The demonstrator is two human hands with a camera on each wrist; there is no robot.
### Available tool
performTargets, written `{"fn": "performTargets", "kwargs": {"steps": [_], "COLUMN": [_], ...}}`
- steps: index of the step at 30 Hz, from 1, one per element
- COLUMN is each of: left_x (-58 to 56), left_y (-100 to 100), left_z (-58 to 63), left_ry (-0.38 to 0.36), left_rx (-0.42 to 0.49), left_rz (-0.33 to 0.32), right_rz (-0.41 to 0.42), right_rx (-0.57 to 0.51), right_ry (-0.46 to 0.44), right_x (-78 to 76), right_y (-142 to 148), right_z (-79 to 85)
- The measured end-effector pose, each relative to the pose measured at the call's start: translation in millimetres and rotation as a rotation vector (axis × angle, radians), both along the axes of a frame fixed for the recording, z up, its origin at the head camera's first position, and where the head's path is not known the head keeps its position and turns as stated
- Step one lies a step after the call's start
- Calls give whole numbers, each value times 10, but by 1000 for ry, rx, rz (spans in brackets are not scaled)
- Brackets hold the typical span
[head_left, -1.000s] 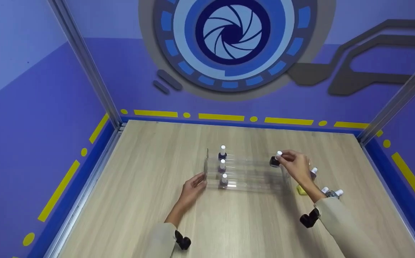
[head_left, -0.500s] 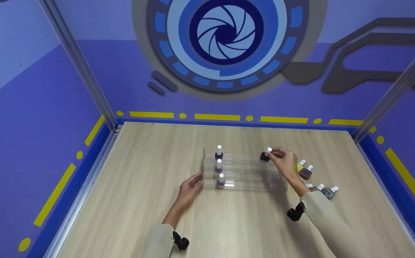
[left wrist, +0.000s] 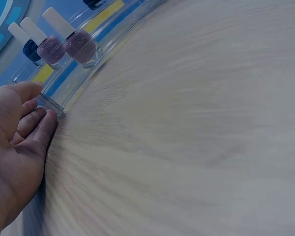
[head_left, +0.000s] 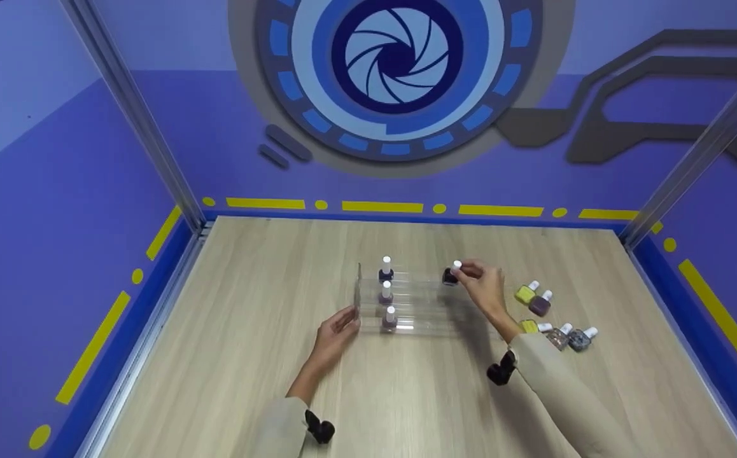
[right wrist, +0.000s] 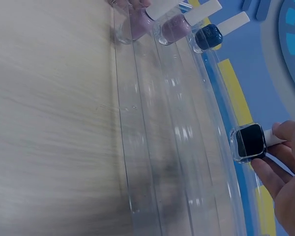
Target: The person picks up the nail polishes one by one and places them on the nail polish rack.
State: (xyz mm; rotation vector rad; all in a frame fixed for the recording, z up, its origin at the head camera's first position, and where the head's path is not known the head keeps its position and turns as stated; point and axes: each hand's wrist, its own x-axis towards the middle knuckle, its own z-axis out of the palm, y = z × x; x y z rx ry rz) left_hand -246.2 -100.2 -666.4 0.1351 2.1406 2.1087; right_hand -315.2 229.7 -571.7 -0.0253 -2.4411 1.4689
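A clear stepped display rack [head_left: 422,327] stands on the table. My left hand [head_left: 332,337] touches its left end, thumb and fingertips at the panel's outer side. Along the rack's left side stand a dark blue nail polish bottle [left wrist: 31,50] at the back, a mauve nail polish bottle [left wrist: 51,50] in the middle and another mauve nail polish bottle [left wrist: 80,46] in front, all upright with white caps. My right hand [head_left: 484,287] pinches the white cap of a black nail polish bottle [right wrist: 250,141], tilted, over the back tier, to the right of the dark blue one.
On the table right of the rack lie a yellow bottle [head_left: 525,293], a purple bottle [head_left: 540,304], a brownish bottle [head_left: 558,338] and a grey glittery bottle [head_left: 579,340]. Another yellow bottle [head_left: 529,326] is partly hidden by my right sleeve [head_left: 553,375]. A blue wall [head_left: 177,146] closes the back.
My right hand has carried the black nail polish bottle leftward along the rack's back tier. More of the bottles lying at the right now show. My left hand has stayed at the rack's end.
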Motion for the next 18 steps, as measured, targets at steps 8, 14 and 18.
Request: {"fn": "performTargets", "kwargs": {"steps": [8,14,18], "left_x": [-12,-10,-1], "left_y": [-3,1,9], "left_z": [4,3,-7], "left_ry": [-17,-10,-11], "left_rx": [-11,-17,8], "left_rz": [11,19,8], "right_rz": [77,136,150], "right_rx": [-35,-85,-42], "right_ry": [-23,-24,-25], "right_x": [-23,-47,-27], "right_y": [-112,-193,-223], "right_z": [-10,-18,-22]}}
